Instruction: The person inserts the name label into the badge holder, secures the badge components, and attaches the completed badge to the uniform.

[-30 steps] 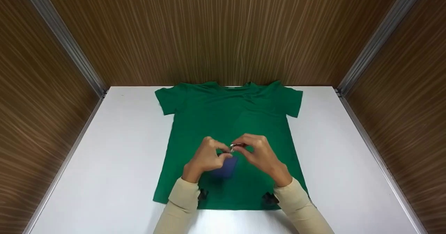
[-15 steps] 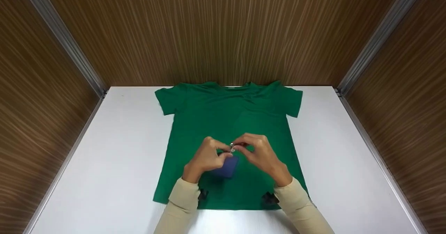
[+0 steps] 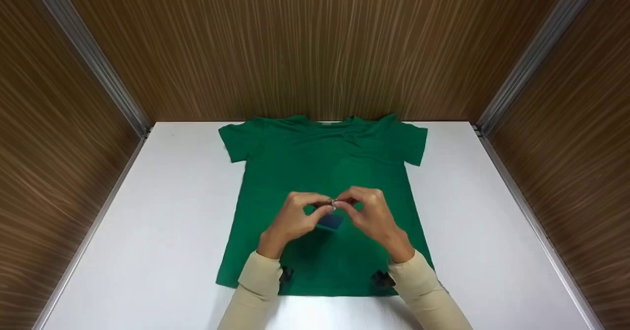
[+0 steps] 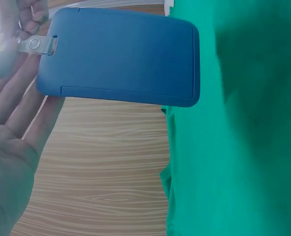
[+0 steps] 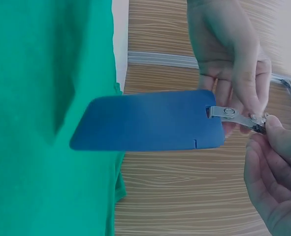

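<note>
A blue badge holder [image 4: 120, 56] hangs from a clear snap strap [image 5: 229, 112] above a green T-shirt [image 3: 295, 172]. The strap runs from the holder's slot to a small metal clip [image 5: 259, 128]. My left hand [image 3: 295, 217] pinches the strap's clip end between thumb and fingertips. From the other side, my right hand [image 3: 369, 217] grips the metal clip between thumb and index finger. In the head view the fingertips almost meet and hide most of the clip. Only a small dark-blue part of the holder [image 3: 330, 221] shows below them.
The T-shirt lies spread flat on a white table [image 3: 187, 197], its collar towards the back wall [image 3: 315, 49]. Wood-grain panels with metal edge rails [image 3: 531, 222] enclose the table. Small dark objects [image 3: 382, 279] sit by the cuffs.
My left fingertips have risen and shifted slightly right, and the two hands are closer together. The badge holder has moved up and tilted, so less of its face shows in the head view.
</note>
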A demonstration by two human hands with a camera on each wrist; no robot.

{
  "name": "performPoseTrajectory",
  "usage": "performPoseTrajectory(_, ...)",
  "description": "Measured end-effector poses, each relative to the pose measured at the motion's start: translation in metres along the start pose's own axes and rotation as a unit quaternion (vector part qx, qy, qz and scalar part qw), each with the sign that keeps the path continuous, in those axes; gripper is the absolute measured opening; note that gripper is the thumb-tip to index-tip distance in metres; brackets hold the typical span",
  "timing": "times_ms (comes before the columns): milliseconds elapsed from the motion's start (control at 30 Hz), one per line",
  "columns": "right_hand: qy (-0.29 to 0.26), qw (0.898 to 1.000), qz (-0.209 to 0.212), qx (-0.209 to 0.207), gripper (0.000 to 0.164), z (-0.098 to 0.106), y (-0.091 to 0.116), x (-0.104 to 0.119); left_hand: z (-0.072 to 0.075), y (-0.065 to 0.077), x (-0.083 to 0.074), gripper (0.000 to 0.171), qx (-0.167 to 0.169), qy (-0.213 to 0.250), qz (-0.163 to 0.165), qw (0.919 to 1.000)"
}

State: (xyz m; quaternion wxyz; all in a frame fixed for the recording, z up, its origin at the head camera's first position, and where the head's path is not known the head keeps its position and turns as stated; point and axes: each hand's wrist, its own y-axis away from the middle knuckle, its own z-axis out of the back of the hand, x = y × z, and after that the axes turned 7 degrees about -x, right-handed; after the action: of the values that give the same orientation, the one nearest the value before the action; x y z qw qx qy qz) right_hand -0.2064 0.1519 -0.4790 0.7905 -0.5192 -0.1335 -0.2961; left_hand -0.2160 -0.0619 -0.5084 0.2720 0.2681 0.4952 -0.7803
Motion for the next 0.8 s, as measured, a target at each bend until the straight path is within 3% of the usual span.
performPoseTrajectory(333,-0.002,1.000,-0.008,0.005,0.003,-0.0002,0.0004,-0.0005,-0.0024,-0.0024,0.0018,0.015,-0.049,0.009,-0.052,0.9974)
performPoseTrajectory(567,0.015,1.000,-0.005,-0.002,0.004,0.0009,0.0006,-0.0012,-0.0034,-0.0017,0.0017,0.011,-0.068,-0.004,-0.054,0.9962)
performPoseTrajectory(800,0.027,0.999,0.001,-0.017,0.008,-0.0009,0.0012,-0.0002,-0.0051,-0.0024,-0.0003,0.013,-0.065,0.001,-0.049,0.9967)
